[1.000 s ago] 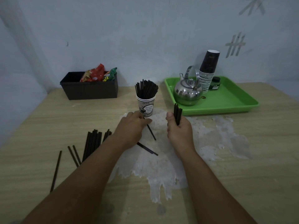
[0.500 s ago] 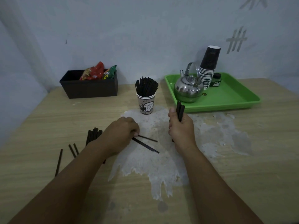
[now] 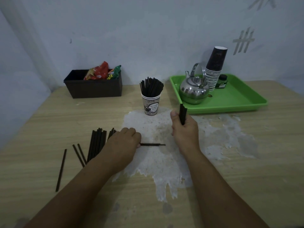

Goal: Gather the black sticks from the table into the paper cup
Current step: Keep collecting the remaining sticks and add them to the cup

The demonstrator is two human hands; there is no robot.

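— Hands? Both low over the table [image 3: 49, 116], near centre. Left hand [image 3: 122, 142] knuckles up, fingers curled, pinching the left end of black sticks [image 3: 153, 144] lying flat on the white worn patch [image 3: 154, 160]; looks like 2 overlapped, can't tell for sure.

— And the right?

— Right hand [image 3: 184, 129] fisted round a small upright bundle [image 3: 183, 112], tips poking up above the thumb, just near the green tray [image 3: 238, 99] edge.

— Cup?

— Paper cup [image 3: 151, 105] stands upright far-centre, at the far edge of the patch, already packed w/ sticks [image 3: 151, 87] fanning out the top. Apart from both hands.

— What's loose yet?

— Left side: a tight pile [image 3: 97, 143] partly behind the left wrist, 2 sticks [image 3: 79, 155] just left of it, 1 single stick [image 3: 61, 170] further left, all pointing roughly near-to-far.

— Other stuff?

— Black box [image 3: 93, 88] w/ snack packets [image 3: 100, 74] far left. On the tray: steel kettle [image 3: 194, 89], stack of upside-down cups [image 3: 214, 69], small dark jar [image 3: 222, 81].
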